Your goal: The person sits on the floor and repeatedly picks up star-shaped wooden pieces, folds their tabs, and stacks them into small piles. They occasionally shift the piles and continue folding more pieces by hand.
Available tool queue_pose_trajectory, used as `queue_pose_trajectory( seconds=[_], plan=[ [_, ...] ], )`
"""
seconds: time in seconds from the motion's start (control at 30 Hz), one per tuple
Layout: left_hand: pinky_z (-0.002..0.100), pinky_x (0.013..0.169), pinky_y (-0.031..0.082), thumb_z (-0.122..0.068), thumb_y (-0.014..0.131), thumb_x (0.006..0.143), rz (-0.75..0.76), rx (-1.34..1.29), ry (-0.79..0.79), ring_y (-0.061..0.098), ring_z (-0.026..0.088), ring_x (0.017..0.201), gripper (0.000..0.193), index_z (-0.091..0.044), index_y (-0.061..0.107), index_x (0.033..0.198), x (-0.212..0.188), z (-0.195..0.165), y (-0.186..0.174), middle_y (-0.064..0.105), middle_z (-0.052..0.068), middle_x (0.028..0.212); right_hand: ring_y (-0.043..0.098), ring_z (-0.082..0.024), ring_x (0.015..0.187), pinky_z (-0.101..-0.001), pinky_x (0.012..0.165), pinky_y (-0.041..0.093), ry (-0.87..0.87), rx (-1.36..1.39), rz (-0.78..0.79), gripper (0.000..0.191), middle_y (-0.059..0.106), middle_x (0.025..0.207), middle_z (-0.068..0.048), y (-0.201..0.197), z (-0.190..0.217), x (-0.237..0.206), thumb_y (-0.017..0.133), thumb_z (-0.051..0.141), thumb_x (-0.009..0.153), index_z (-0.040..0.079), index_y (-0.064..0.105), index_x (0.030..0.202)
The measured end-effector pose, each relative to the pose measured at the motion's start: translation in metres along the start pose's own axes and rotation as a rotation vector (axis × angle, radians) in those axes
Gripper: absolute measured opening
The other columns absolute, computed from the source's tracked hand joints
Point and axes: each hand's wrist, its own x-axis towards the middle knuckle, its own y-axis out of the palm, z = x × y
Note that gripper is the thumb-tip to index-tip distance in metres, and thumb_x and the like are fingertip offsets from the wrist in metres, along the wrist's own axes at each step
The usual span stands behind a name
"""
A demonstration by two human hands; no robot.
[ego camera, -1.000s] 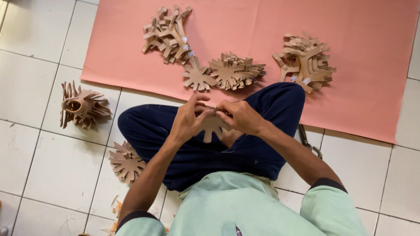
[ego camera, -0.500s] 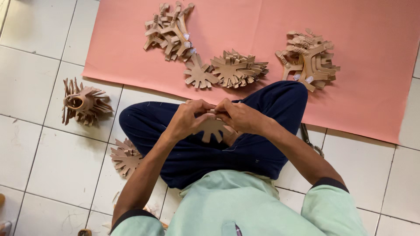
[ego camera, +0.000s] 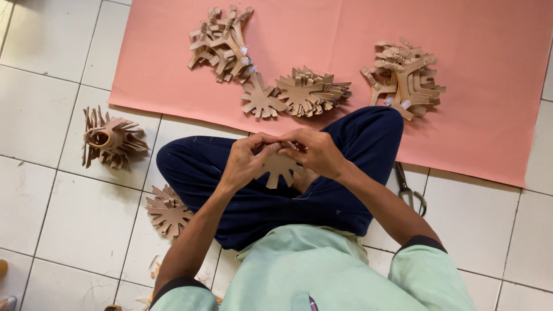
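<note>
Three cutout piles (ego camera: 311, 92) lie on the mat (ego camera: 478, 75) beyond the knees; scissors (ego camera: 409, 190) right.

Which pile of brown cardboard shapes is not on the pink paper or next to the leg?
The spiky bundle far left. It sits alone on the white floor tiles, with its flaps sticking out around a rolled centre.

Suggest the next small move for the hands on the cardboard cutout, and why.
Probably keep pinching and working the top edge of the spoked cardboard cutout: both the left hand and right hand grip it there over the lap, its lower spokes hanging free, so the fingers seem mid-fold.
</note>
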Motion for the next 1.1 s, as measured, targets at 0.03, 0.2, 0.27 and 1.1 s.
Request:
queue_pose_trajectory(
  seconds=[0.03,0.2,0.27,1.1],
  plan=[
    [0.024,0.069,0.056,-0.010,0.070,0.098,-0.020,0.002,-0.025,0.068,0.009,0.080,0.019,0.000,0.075,0.113,-0.001,0.001,0.002,0.078,0.008,0.093,0.072,-0.016,0.077,-0.0278,0.068,0.059,0.035,0.020,-0.027,0.028,0.075,0.095,-0.008,0.001,0.000,0.000,0.083,0.016,0.087,0.004,0.073,0.110],
    [0.023,0.071,0.059,-0.010,0.070,0.098,-0.127,0.067,0.075,0.071,0.009,0.081,0.015,0.001,0.074,0.108,-0.007,0.002,0.013,0.078,0.006,0.092,0.073,-0.011,0.077,-0.0241,0.068,0.059,0.221,0.204,-0.009,0.019,0.076,0.090,-0.006,0.001,-0.004,-0.004,0.084,0.013,0.088,0.003,0.074,0.100],
    [0.023,0.069,0.059,-0.010,0.070,0.098,-0.162,0.087,0.077,0.071,0.009,0.079,0.014,0.001,0.073,0.107,-0.009,0.001,0.017,0.077,0.007,0.090,0.072,-0.010,0.077,-0.0237,0.068,0.060,0.351,0.342,0.016,0.018,0.078,0.089,-0.005,0.002,-0.004,-0.005,0.084,0.013,0.089,0.003,0.074,0.100],
    [0.024,0.068,0.059,-0.012,0.065,0.102,-0.176,0.123,0.159,0.072,0.011,0.081,0.018,0.002,0.067,0.113,-0.016,0.008,0.013,0.075,0.009,0.093,0.070,-0.006,0.094,-0.0240,0.085,0.059,0.509,0.749,0.000,0.024,0.073,0.103,0.000,0.005,-0.011,-0.018,0.074,0.011,0.093,0.003,0.068,0.115]
  ],
)
